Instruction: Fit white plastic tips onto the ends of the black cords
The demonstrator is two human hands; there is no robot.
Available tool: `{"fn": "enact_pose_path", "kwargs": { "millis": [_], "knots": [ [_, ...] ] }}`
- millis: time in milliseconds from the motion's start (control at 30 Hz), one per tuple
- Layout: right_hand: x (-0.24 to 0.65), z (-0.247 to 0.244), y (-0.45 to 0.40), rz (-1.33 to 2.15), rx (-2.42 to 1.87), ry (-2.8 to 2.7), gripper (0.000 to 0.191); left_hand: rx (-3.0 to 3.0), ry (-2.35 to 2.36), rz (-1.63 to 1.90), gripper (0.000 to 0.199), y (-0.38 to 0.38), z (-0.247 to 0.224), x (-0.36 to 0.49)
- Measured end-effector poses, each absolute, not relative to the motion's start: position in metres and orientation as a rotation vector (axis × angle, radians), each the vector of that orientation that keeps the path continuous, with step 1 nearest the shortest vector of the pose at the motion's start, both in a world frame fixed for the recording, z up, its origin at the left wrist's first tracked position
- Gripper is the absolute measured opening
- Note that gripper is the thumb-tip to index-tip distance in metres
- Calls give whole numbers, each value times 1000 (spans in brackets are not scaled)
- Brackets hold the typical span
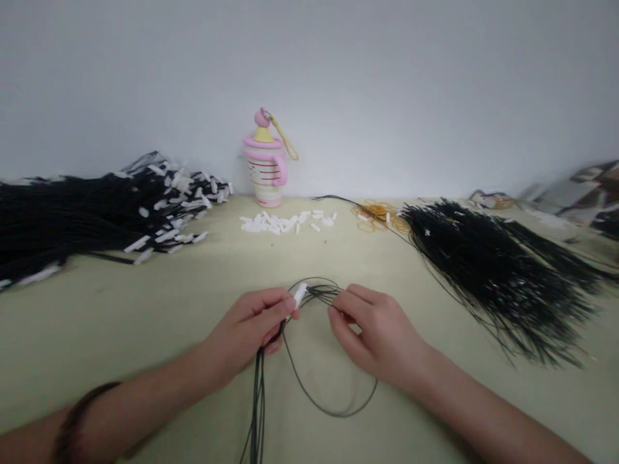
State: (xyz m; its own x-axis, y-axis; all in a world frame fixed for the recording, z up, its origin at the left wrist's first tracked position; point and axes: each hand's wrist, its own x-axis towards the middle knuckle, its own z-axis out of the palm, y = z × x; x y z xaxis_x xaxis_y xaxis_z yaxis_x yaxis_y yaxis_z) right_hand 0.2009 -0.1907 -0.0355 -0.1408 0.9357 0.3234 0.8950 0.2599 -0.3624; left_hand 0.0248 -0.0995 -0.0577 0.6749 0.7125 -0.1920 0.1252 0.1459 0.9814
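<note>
1. Near the front of the pale green counter point(97, 341), the left hand point(246, 328) is closed, its thumb and fingers pinching a white plastic tip point(300, 294) along with a few black cords point(258, 412).
2. The right hand point(380, 335) is half closed, its fingertips point(337, 310) gripping strands just beside the tip. The fingers hide exactly how the strands meet the tip.
3. The cords curve down in a long loop below the hands, and some run off the bottom of the view.
4. Further along: the large bundle of tipped cords point(97, 212) on the left shows white tips on nearly all its visible ends.
5. Less far along: the bundle of bare cords point(498, 277) on the right shows mostly bare ends, with only a few white flecks. A scatter of loose white tips point(285, 223) lies at the back of the counter.
6. Behind these stand a pink-and-cream striped cup ornament point(265, 167) with a yellow strap, and a small tangle of yellow rubber bands point(377, 216).
</note>
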Motion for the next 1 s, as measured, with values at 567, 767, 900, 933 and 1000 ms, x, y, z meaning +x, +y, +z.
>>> {"fn": "enact_pose_path", "kwargs": {
  "millis": [567,767,900,933,1000],
  "knots": [
    [190,-48,-195,157,-1190,-1978,12,2003,602,401,31,-117,-54,20],
    [189,-45,-194,228,-1163,-1999,16,1960,589,368,29,-116,-53,20],
    [188,-44,-194,287,-1167,-1982,17,1925,582,330,30,-115,-53,19],
    [188,-44,-194,293,-1169,-1980,17,1913,583,322,30,-114,-54,19],
    [189,-44,-194,294,-1179,-1986,16,1896,585,304,30,-114,-54,18]
  ]
}}
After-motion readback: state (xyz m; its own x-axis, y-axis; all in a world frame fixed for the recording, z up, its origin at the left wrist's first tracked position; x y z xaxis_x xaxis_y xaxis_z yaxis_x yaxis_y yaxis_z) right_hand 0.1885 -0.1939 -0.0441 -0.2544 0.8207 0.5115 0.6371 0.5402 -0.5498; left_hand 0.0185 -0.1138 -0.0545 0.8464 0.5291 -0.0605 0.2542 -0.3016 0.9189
